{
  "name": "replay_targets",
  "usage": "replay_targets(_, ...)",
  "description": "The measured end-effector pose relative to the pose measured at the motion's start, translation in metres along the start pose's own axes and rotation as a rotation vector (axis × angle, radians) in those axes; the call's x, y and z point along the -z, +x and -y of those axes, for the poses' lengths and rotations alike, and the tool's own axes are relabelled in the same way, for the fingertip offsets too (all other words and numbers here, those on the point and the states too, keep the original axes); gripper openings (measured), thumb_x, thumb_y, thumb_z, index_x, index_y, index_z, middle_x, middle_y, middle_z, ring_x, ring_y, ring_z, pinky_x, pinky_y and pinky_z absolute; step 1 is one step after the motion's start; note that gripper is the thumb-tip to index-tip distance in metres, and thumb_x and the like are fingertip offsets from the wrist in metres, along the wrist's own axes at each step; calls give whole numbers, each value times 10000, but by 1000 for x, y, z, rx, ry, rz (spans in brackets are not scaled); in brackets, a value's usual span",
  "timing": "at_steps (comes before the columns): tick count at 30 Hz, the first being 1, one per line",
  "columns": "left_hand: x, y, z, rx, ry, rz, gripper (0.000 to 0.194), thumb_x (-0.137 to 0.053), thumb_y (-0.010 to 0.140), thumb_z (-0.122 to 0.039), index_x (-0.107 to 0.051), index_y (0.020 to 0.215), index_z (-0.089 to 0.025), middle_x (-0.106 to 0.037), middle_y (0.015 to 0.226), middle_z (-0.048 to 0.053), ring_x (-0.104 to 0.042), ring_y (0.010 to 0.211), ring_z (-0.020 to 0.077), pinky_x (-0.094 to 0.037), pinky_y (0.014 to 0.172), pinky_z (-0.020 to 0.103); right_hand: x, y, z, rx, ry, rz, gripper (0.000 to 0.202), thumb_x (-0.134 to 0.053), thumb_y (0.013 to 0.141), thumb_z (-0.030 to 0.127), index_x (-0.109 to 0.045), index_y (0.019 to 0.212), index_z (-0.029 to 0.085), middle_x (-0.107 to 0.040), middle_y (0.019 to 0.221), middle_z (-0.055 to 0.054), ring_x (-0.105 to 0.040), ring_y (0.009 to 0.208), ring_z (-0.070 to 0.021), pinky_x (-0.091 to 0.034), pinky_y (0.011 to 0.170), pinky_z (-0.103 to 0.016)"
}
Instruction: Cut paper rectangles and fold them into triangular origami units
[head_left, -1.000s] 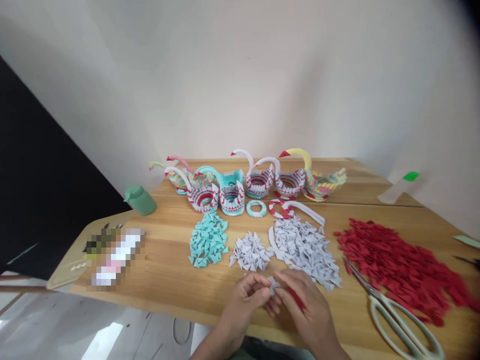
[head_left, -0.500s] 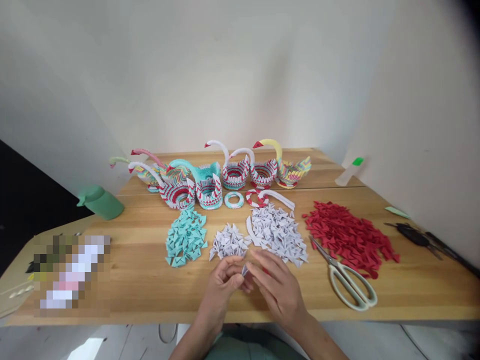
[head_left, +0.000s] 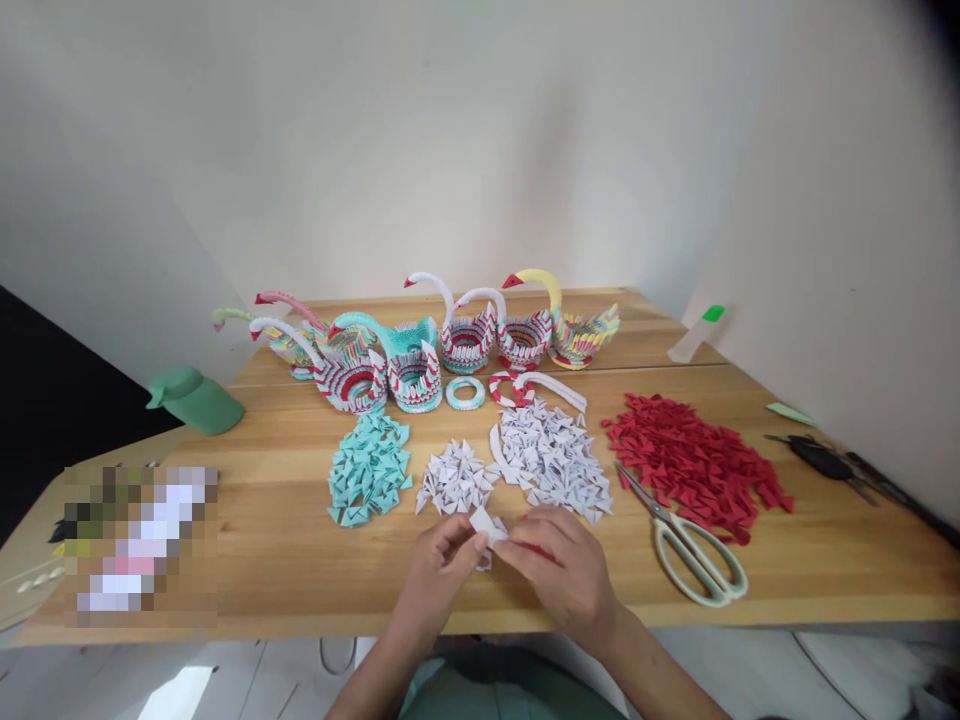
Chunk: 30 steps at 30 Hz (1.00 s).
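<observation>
A small white folded paper piece (head_left: pixel 484 524) is pinched between the thumb and fingers of my left hand (head_left: pixel 439 570), low over the front of the table. My right hand (head_left: pixel 570 575) is closed beside it, its fingertips meeting the same white paper. Something red (head_left: pixel 541 551) shows between the right fingers, probably a folded paper piece. More paper peeks out below the fingertips, too covered to make out. Just beyond my hands lies a small pile of white folded paper triangles (head_left: pixel 457 480), with a larger white pile (head_left: pixel 555 460) to its right.
Turquoise triangles (head_left: pixel 369 470) lie left, red ones (head_left: pixel 694 460) right. Scissors (head_left: pixel 694 555) rest by the red pile. Several paper swans (head_left: pixel 469 340) stand behind, with a turquoise-white ring (head_left: pixel 465 393) and red-white ring (head_left: pixel 510 390) before them. A green bottle (head_left: pixel 196 400) lies left.
The white paper between my hands has turned and now shows a broader face. My right fingers have curled in closer around it, and more red shows among them. The view has shifted slightly.
</observation>
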<state>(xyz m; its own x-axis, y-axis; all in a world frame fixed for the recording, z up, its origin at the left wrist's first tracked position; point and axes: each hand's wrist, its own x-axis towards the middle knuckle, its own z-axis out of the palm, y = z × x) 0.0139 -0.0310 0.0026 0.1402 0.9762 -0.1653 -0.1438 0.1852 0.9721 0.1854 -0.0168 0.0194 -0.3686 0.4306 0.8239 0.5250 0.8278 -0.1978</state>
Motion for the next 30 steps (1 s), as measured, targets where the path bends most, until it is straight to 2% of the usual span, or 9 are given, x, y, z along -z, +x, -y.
replay_targets(3, 2, 2, 4, -37, 110, -7, 341, -663, 784, -437, -597, 636, -137, -590, 609, 11, -520, 611, 128, -422, 622, 234, 0, -1, -2, 23, -24, -6, 175, -554, 929, 138, -707, 891, 213, -704, 727, -19, -590, 753, -168, -505, 723, -307)
replay_targets(7, 4, 2, 11, -53, 153, -22, 294, -611, 812, -405, -616, 683, -141, -620, 653, 30, -550, 636, 153, -432, 630, 248, -1, -6, -6, 1, -28, 35, 165, -562, 931, 160, -712, 902, 221, -704, 738, -22, -582, 763, -172, -507, 737, -311)
replay_targets(10, 4, 0, 10, -94, 266, -40, 290, -557, 846, -381, -621, 694, -143, -640, 673, 44, -568, 655, 171, -428, 636, 257, -2, -7, -8, -58, 14, 55, 174, -557, 933, 170, -715, 902, 236, -708, 787, -30, -588, 796, -179, -512, 750, -321)
replay_targets(12, 4, -3, 7, -145, 384, -61, 294, -534, 863, -364, -634, 697, -143, -651, 676, 49, -574, 661, 178, -415, 638, 259, -3, -8, -9, -141, 106, 72, 160, -574, 921, 173, -714, 876, 235, -706, 832, -41, -602, 821, -183, -517, 744, -320)
replay_targets(15, 3, -6, 1, -229, 531, -63, 302, -513, 886, -346, -659, 713, -147, -667, 685, 49, -591, 671, 184, -399, 643, 258, -4, -8, -8, -359, 286, 103, 109, -616, 894, 195, -695, 825, 223, -704, 836, -34, -635, 804, -175, -517, 718, -299)
replay_targets(19, 2, -9, -5, -265, 592, -26, 302, -513, 902, -351, -677, 731, -163, -687, 715, 50, -621, 700, 194, -404, 660, 256, -5, -10, -4, -725, 496, 162, 123, -639, 862, 236, -654, 745, 202, -700, 751, -6, -656, 706, -156, -507, 667, -256)
replay_targets(21, 2, -9, -6, -250, 586, -21, 293, -523, 900, -350, -682, 733, -171, -691, 714, 48, -632, 704, 197, -412, 664, 254, -5, -11, -3, -840, 557, 192, 140, -635, 854, 263, -644, 732, 195, -692, 726, -5, -649, 684, -156, -500, 649, -249)
replay_targets(30, 1, -9, -3, -209, 537, 16, 266, -531, 894, -334, -679, 742, -173, -700, 732, 41, -641, 724, 197, -422, 682, 247, -6, -12, -3, -963, 617, 233, 197, -621, 840, 330, -605, 711, 183, -654, 696, -12, -603, 665, -156, -481, 632, -260)
